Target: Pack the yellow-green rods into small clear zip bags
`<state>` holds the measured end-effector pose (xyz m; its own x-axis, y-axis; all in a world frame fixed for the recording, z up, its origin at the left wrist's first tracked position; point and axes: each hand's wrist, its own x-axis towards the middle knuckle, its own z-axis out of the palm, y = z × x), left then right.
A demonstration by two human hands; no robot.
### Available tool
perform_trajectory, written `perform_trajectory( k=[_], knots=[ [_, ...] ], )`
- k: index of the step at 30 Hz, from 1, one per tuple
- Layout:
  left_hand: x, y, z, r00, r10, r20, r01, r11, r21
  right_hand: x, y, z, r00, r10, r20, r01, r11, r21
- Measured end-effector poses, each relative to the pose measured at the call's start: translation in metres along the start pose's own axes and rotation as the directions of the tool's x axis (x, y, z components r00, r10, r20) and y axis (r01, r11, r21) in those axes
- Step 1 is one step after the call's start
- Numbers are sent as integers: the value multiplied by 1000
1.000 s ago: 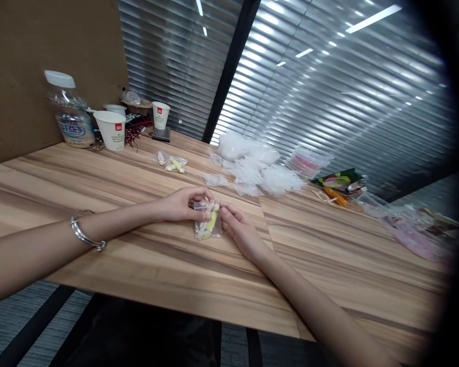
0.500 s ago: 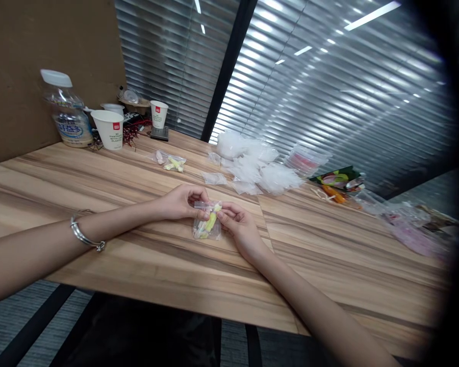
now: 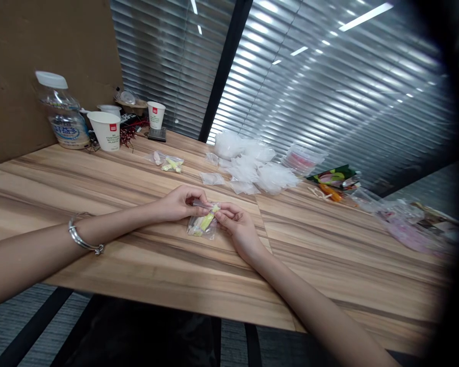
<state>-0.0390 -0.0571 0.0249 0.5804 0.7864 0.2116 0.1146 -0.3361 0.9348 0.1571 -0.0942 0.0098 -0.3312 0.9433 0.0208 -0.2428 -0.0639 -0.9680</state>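
Note:
Between my hands is a small clear plastic bag (image 3: pixel 201 228) with yellow and pale pieces inside, its body hanging at the wood-grain table (image 3: pixel 145 265). My left hand (image 3: pixel 183 203) pinches the bag's top edge at its left side, thumb over the plastic. Fingers of my right hand (image 3: pixel 235 223) are closed on the upper right corner, close to the yellow piece. Beyond my left hand lie other filled bags (image 3: pixel 171 163) holding yellow and pinkish pieces. A flat clear bag (image 3: pixel 212 178) lies past my fingertips.
Clear bags (image 3: pixel 248 163) are heaped at the back. On the left stand a plastic bottle (image 3: pixel 68 131), a large paper cup (image 3: pixel 109 133) and a smaller paper cup (image 3: pixel 155 116) on a dark flat box. Orange and green packets (image 3: pixel 331 191) and pink plastic (image 3: pixel 409 234) lie right.
The bag's lower end has swung slightly left and tilted flatter, while both hands keep their pinch on its top. The whole view has shifted a little.

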Motion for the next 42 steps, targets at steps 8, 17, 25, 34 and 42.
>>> perform_trajectory(
  k=[8, 17, 25, 34, 42],
  knots=[
    [-1, -4, 1, 999, 35, 11, -35, 998, 42, 2, 0, -1, 998, 45, -45, -43, 997, 57],
    [-4, -1, 2, 993, -71, 91, 76, 996, -50, 1, -1, -2, 997, 23, -80, -18, 997, 71],
    [-4, -1, 4, 992, -75, 103, 91, 981, -168, 2, 1, -4, 995, 16, -98, -12, 999, 32],
    [0, 1, -11, 981, -82, 175, 75, 996, 43, 3, 0, -5, 989, 5, -147, -10, 999, -36],
    [-1, -5, -13, 967, -57, 249, 34, 995, 95, 2, 4, -7, 992, -60, -107, 48, 993, -108]
  ],
)
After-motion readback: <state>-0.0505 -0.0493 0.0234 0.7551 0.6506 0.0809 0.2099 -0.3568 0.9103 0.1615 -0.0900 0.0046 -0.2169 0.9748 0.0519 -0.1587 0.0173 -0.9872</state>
